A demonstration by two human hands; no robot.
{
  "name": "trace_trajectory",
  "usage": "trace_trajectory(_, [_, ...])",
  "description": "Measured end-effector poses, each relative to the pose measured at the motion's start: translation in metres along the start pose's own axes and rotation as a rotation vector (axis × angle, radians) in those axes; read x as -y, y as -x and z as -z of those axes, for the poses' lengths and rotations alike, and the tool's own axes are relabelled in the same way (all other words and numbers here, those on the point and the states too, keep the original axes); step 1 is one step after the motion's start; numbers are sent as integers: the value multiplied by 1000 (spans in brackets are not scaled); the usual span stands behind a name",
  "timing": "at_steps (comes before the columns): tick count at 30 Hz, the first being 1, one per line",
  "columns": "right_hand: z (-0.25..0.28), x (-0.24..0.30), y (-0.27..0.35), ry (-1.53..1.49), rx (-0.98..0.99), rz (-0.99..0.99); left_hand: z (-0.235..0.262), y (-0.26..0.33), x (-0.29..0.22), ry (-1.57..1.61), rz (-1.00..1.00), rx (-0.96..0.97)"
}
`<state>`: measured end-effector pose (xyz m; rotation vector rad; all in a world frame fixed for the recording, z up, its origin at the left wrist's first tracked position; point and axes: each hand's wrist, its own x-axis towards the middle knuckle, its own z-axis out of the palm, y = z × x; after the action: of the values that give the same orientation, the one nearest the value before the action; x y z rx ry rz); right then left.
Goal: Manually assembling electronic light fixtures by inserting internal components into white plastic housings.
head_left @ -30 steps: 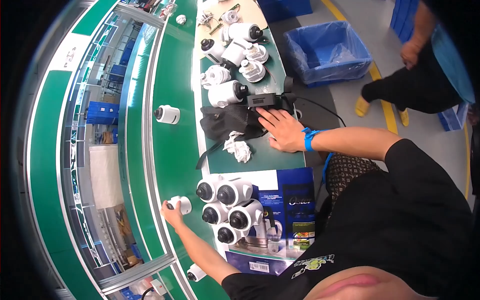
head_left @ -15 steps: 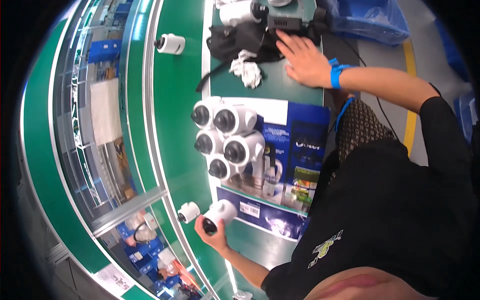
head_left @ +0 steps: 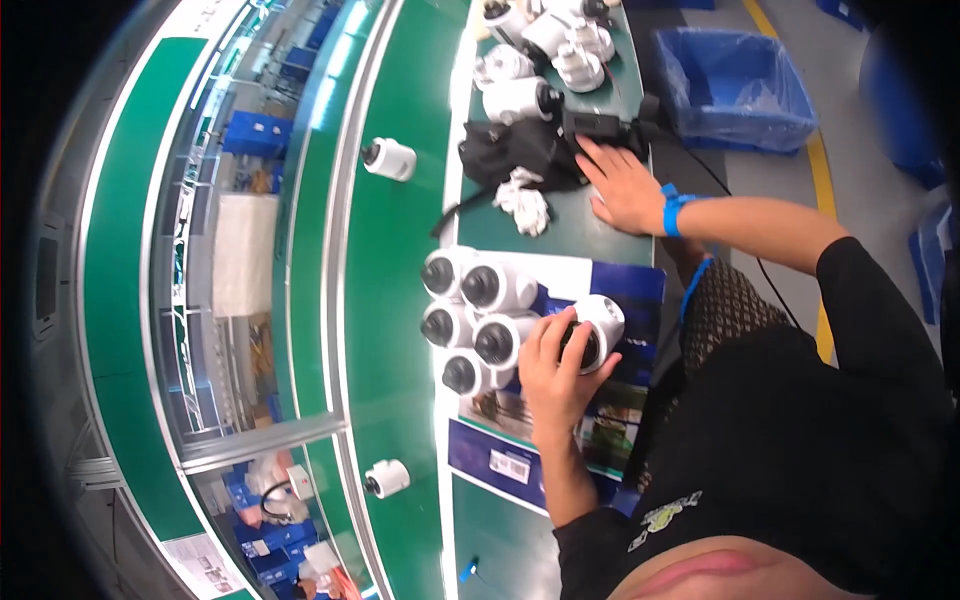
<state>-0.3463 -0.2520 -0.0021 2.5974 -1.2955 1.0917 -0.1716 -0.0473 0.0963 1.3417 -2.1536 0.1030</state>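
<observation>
My left hand (head_left: 560, 372) is closed round the black end of a white rounded appliance body (head_left: 606, 322), above the printed cardboard (head_left: 635, 290). Its fingers cover part of the black end. Just left of it several similar white bodies with black cone-shaped ends (head_left: 480, 288) lie clustered on the cardboard. My right hand (head_left: 628, 190) has its fingers spread on the bench, with the fingertips at a small black box-shaped device (head_left: 592, 124). Beside that hand are a heap of black fabric (head_left: 500, 152) and a crumpled white cloth or glove (head_left: 523, 202).
More white bodies and parts (head_left: 580, 65) crowd the far end of the bench. Two single bodies, one far (head_left: 388, 159) and one near (head_left: 387, 478), sit on the green strip at the left. A plastic-lined blue bin (head_left: 735, 90) stands on the floor at far right. A black cable (head_left: 715, 175) hangs beside the bench.
My left hand has brought the white body from the cardboard's near-left edge rightward over the cardboard, beside the cluster. My right hand stays by the black device. The whole view has shifted.
</observation>
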Motion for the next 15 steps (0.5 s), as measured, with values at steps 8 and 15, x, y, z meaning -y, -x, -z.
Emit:
trace_trajectory(8, [11,0,-5,23,42,8,-35,-17,7,-342,171,-337])
trace_trajectory(15, [7,8,-13,39,68,12,-97,14,-54,439,-57,113])
